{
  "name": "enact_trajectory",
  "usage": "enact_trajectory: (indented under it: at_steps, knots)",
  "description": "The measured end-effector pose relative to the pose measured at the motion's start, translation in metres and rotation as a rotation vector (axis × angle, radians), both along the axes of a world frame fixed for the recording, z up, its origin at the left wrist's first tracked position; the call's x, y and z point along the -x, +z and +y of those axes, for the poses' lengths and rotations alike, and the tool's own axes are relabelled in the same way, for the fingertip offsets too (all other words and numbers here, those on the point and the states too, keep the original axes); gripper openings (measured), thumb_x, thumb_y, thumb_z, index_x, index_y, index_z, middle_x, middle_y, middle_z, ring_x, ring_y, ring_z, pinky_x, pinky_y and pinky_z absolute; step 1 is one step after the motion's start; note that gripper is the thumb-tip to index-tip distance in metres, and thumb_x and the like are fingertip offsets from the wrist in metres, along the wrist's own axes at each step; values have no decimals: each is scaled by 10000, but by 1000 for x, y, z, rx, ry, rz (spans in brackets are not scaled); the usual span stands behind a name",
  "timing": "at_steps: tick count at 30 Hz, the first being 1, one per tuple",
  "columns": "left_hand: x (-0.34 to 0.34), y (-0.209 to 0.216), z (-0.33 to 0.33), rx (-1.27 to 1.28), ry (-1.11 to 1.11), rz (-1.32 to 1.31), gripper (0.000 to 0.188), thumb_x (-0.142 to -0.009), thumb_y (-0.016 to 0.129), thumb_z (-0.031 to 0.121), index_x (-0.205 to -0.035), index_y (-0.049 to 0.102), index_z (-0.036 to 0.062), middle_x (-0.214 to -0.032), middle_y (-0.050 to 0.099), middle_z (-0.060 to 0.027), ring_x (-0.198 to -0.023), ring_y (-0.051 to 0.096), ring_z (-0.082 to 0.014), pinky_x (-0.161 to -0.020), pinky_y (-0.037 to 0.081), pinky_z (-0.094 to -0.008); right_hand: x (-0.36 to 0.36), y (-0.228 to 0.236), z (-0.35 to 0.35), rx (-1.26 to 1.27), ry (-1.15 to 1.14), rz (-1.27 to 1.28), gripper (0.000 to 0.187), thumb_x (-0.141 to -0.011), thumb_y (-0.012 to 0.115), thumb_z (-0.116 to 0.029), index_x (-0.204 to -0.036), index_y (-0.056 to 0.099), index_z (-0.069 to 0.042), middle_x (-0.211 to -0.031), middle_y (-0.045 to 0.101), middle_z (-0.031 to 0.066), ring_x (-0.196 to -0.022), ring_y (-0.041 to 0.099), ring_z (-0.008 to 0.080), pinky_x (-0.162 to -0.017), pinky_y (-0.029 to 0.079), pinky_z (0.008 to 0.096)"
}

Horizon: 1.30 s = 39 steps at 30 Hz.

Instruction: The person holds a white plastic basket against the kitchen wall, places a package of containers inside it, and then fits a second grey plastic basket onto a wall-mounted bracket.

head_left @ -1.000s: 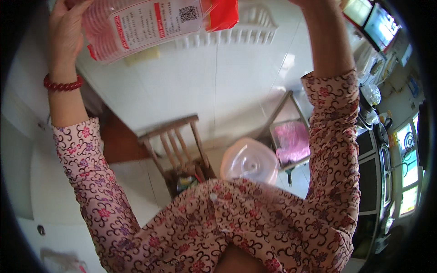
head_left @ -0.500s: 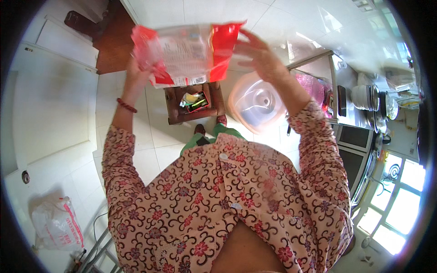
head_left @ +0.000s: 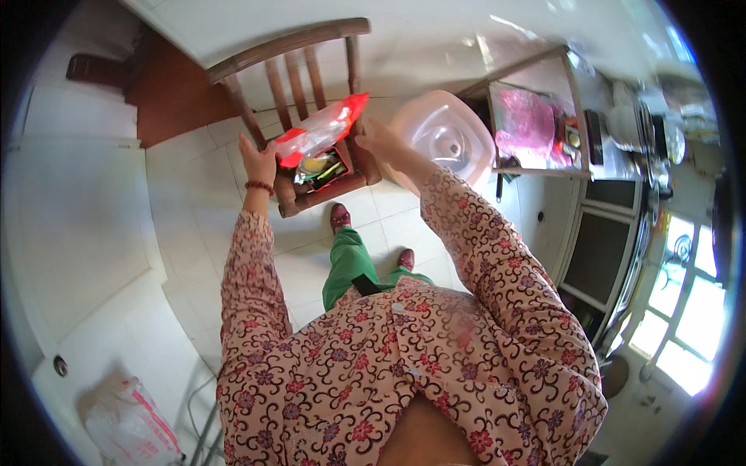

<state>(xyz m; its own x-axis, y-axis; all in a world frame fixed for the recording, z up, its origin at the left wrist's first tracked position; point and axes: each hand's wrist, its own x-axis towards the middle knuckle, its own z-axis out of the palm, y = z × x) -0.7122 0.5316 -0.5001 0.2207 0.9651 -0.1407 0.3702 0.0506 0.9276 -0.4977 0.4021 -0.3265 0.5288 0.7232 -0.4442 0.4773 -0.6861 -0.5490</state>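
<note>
A red-and-clear plastic bag (head_left: 322,128) is tilted over the seat of a small wooden chair (head_left: 361,172), its right end higher. My left hand (head_left: 259,163), with a beaded bracelet at the wrist, is closed on the bag's left red end. At the bag's right edge is my right hand (head_left: 382,144); its fingers are smeared and partly hidden, so their grip does not show. Below the bag, a dark, red-edged tray (head_left: 334,182) on the seat holds a yellow item, a green item and wrappers.
A translucent plastic tub (head_left: 466,147) stands right of the chair. Farther right are a shelf with a pink plastic bag (head_left: 524,128) and dark-fronted cabinets (head_left: 598,252). A white door (head_left: 85,210) is at left, and a white plastic bag (head_left: 132,423) lies lower left.
The bag has come down toward the chair seat and tilted, and the chair's back now shows. Both hands moved lower and closer together, the right one up to the bag's edge.
</note>
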Motion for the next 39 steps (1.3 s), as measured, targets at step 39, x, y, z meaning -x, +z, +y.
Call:
enact_trajectory:
  at_steps: [39]
  knots:
    - [-135, 126, 82, 132, -1505, -239, 81, -886, 524, 27, -939, 568, -15, -745, 593, -50, -628, 573, -110, -572, 505, -235, 52, -42, -87, -900, -1507, 773, 115, -872, 530, -131, -866, 579, -27, -597, 458, 7, -468, 423, 119, -463, 440, 300]
